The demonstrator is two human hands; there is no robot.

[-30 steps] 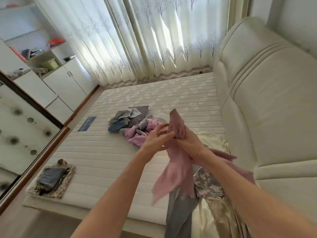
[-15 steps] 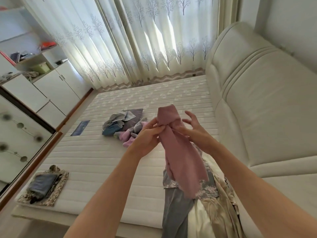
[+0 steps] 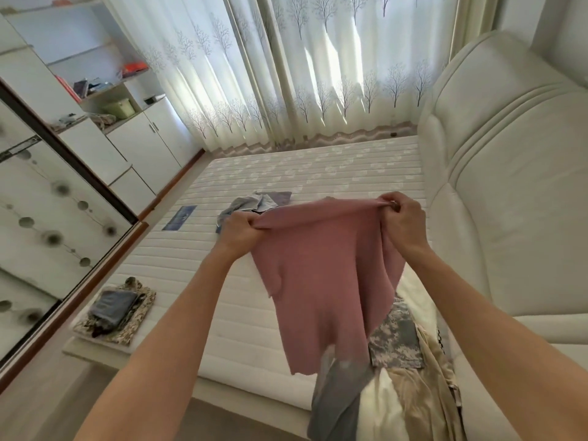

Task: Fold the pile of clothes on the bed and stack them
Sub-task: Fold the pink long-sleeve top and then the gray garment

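pink cloth (image 3: 321, 281) hangs spread above the bed (image 3: 286, 173), its top edge pinched by left hand (image 3: 239, 230) and right hand (image 3: 403, 221) curled at either corner, likely to square it for folding.

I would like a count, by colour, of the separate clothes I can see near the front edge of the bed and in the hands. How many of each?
Pink: 1, the pink garment, held by the left hand and right hand
Camouflage: 2, the camouflage piece and camouflage cloth
Grey: 1, the grey garment
Cream: 1, the cream garment
Dark blue-grey: 1, the folded item
Total: 6
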